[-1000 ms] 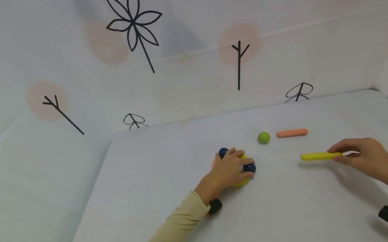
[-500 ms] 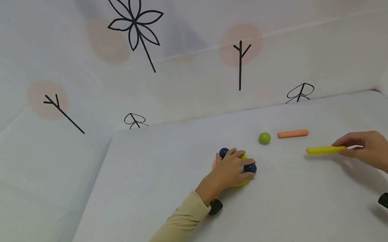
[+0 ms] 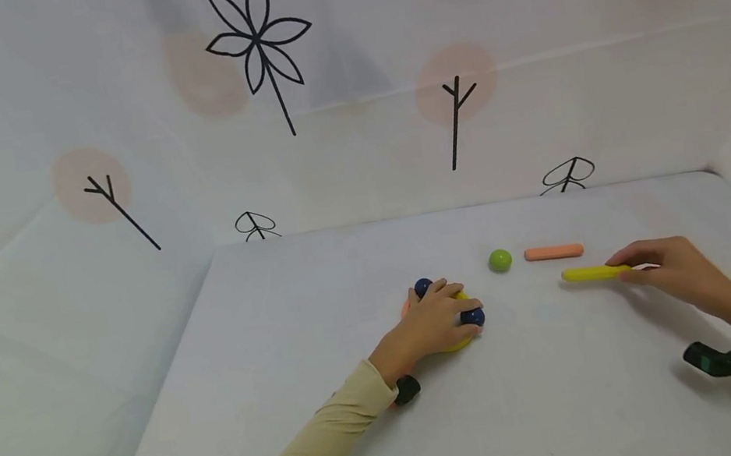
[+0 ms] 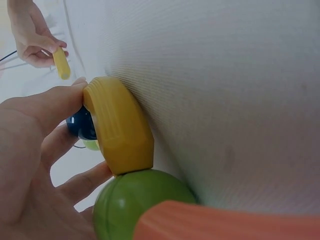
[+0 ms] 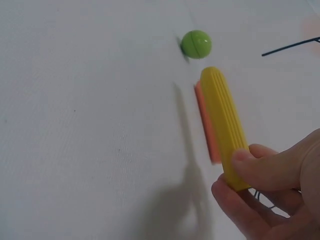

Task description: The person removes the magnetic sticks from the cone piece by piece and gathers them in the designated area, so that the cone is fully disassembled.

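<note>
On the white table, my left hand (image 3: 426, 325) grips a joined group of toy pieces. Its thumb and fingers curl round a yellow curved bar (image 4: 122, 130), with a dark blue ball (image 4: 81, 123) beside it. A green ball (image 4: 135, 200) touches the end of that bar, and an orange bar (image 4: 225, 222) lies against the ball. Another dark blue ball (image 3: 423, 287) shows past the fingers; the hand hides much of the group. To the right, my right hand (image 3: 677, 272) pinches a straight yellow bar (image 5: 222, 115) by one end, above the table.
A loose green ball (image 3: 500, 260) lies toward the back of the table (image 3: 279, 312), left of a straight orange bar (image 3: 554, 253). White cloth walls (image 3: 362, 157) with printed plants rise behind and at both sides. A dark camera (image 3: 727, 358) sits at the right wrist.
My right hand has carried the straight yellow bar farther back, closer to the loose orange bar, after a brief shift right. The left hand has stayed on the joined pieces.
</note>
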`<state>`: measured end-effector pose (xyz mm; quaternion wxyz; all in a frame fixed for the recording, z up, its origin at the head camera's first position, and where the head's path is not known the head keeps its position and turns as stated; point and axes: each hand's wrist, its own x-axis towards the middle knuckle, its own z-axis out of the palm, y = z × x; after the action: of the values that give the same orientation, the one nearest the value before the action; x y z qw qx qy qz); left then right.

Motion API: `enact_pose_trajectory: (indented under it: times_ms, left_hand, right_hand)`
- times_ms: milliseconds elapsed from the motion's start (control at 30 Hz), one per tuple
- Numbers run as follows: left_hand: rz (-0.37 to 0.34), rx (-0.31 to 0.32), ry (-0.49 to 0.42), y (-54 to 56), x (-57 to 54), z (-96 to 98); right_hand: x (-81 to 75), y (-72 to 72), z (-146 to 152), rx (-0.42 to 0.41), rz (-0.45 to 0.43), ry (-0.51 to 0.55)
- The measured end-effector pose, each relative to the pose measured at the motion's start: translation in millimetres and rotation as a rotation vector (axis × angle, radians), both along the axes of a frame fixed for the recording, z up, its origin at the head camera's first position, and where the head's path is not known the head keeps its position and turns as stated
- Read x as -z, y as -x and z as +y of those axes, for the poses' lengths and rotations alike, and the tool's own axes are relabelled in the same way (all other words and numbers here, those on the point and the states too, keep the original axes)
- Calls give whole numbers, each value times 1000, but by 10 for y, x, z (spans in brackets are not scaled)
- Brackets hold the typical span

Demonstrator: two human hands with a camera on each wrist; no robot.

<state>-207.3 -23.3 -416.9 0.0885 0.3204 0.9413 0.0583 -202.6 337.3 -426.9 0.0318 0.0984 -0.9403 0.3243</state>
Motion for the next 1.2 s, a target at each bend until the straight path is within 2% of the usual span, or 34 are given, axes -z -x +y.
enact_pose_trajectory:
  times_ms: [333, 733, 967, 1100, 1200]
  left_hand:
    - [-11, -2, -4, -13, -10, 26]
    - [-9, 1, -5, -25, -32, 23]
    - [-9, 12, 31, -8, -27, 5]
    - [-6, 28, 80, 19, -30, -3]
    - [-12, 17, 117, 27, -54, -2]
  right_hand:
    - [72, 163, -118, 35, -71, 35]
    - [164, 237, -217, 73, -78, 40]
    - [149, 238, -292, 72, -60, 32]
    - [140, 233, -310, 77, -54, 28]
    - [149, 238, -313, 84, -49, 30]
